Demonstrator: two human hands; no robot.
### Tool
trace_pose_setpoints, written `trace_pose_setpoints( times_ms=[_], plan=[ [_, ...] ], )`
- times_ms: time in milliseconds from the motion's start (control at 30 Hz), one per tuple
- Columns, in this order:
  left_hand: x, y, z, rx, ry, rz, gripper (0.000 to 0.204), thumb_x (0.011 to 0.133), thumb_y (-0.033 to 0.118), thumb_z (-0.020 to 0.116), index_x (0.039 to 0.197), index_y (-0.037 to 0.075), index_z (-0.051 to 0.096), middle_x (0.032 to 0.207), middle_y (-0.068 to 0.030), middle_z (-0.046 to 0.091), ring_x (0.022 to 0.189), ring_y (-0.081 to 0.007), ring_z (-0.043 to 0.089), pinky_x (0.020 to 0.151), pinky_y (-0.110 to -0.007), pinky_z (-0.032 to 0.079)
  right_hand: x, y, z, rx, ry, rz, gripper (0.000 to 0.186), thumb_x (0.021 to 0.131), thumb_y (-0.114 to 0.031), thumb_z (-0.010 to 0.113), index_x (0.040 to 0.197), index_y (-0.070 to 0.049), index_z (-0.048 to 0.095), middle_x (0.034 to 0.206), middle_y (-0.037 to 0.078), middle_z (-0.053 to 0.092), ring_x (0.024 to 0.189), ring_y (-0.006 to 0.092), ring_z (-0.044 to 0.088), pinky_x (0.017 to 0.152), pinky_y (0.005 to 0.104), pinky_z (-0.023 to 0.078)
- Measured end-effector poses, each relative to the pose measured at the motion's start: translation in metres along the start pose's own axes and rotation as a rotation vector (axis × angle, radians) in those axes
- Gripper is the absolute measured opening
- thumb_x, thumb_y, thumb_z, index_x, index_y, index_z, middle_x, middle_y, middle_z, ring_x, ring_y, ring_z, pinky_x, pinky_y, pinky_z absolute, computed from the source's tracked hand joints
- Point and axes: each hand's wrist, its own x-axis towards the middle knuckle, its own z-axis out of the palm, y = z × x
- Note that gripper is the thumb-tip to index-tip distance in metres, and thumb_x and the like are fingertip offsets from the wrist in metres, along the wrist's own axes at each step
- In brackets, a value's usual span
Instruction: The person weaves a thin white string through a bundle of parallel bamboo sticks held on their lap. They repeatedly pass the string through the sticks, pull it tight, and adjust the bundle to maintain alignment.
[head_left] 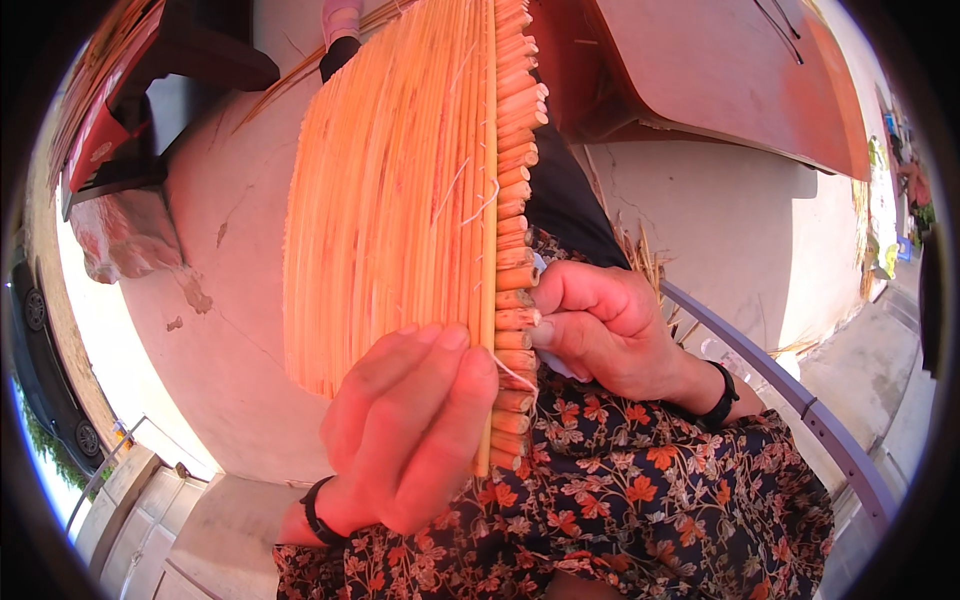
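A mat of pale straw stalks lies upright across my lap, bound along its right edge by a long strip beside a row of cut reed ends. My left hand grips the mat's lower right, fingers together over the stalks and thumb hidden. A white thread runs from near my left fingertips across the reed ends. My right hand is closed in a pinch against those ends; a bit of white material shows behind it, and what its fingertips hold is hidden.
A brown table stands at upper right, dark furniture and a wrapped bundle at upper left. A curved grey bar runs past my right side. Someone's foot shows beyond the mat. Loose straw lies at right.
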Motion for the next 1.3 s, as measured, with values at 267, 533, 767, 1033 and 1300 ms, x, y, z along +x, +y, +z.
trace_pose_setpoints(
  times_ms=[267,533,767,1033,1300],
  plan=[
    [-0.001,-0.001,-0.008,-0.021,-0.122,0.044,0.020,0.078,0.000,0.072,0.097,-0.007,0.073,0.095,-0.0174,0.072,0.085,-0.0292,0.071,0.070,-0.037,0.064,0.000,-0.004,0.000,-0.069,0.029,0.026,0.013,0.101,-0.010,0.061,0.090,-0.005,0.062,0.077,-0.004,0.063,0.065,0.0018,0.051,0.057,0.0206,0.040],
    [-0.002,0.001,-0.010,-0.037,-0.130,0.027,0.020,0.080,0.000,0.072,0.100,-0.006,0.073,0.100,-0.0177,0.071,0.090,-0.0298,0.071,0.075,-0.037,0.064,0.005,0.004,0.001,0.012,-0.001,-0.033,0.015,0.103,-0.012,0.061,0.089,-0.004,0.062,0.077,-0.004,0.063,0.063,0.0014,0.050,0.055,0.0202,0.039],
    [-0.001,0.004,-0.012,-0.035,-0.127,0.033,0.021,0.080,0.001,0.071,0.100,-0.006,0.073,0.100,-0.0177,0.071,0.090,-0.0296,0.071,0.076,-0.037,0.064,0.004,0.009,0.002,0.078,-0.008,-0.028,0.016,0.104,-0.013,0.061,0.090,-0.004,0.064,0.077,-0.003,0.064,0.061,0.0008,0.048,0.053,0.0194,0.036],
    [0.000,0.009,-0.009,-0.047,-0.042,-0.087,0.027,0.074,0.001,0.076,0.100,-0.005,0.074,0.103,-0.0177,0.071,0.089,-0.0292,0.070,0.074,-0.036,0.062,0.006,0.000,-0.004,0.047,-0.089,-0.035,0.012,0.104,-0.011,0.058,0.099,-0.003,0.065,0.077,-0.002,0.065,0.058,0.0008,0.048,0.052,0.0193,0.037],
    [-0.009,0.000,-0.001,-0.005,-0.020,-0.202,0.047,0.069,-0.002,0.081,0.114,-0.003,0.070,0.108,-0.0154,0.070,0.092,-0.0288,0.068,0.079,-0.035,0.056,0.022,0.003,0.001,-0.021,-0.102,-0.062,0.012,0.101,-0.013,0.062,0.102,-0.002,0.065,0.079,-0.001,0.066,0.068,0.0025,0.056,0.058,0.0198,0.043]
  ],
)
